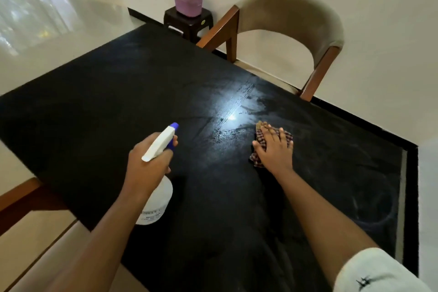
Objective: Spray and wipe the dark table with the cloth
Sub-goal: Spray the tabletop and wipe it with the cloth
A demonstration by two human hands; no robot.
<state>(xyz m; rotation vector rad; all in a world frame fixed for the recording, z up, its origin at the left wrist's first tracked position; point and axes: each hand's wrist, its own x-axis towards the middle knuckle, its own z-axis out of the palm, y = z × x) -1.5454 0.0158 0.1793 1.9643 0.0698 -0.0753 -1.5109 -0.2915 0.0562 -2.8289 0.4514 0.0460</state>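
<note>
Both hands are busy on the dark desk (94, 102) — the left hand (147, 161) grips the spray bottle (156, 197), nozzle aimed at the shiny wet patch (234, 111), while the right hand (275, 149) presses flat on the checked cloth (288, 136) just beside that patch — ready to wipe.

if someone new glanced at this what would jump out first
The bright white glare on the wet smeared patch in the middle of the black matte table catches the eye first. Just nearer, the left hand grips a white plastic spray bottle with a blue nozzle, and the right hand presses a red checked cloth flat on the tabletop beside the glare.
</note>
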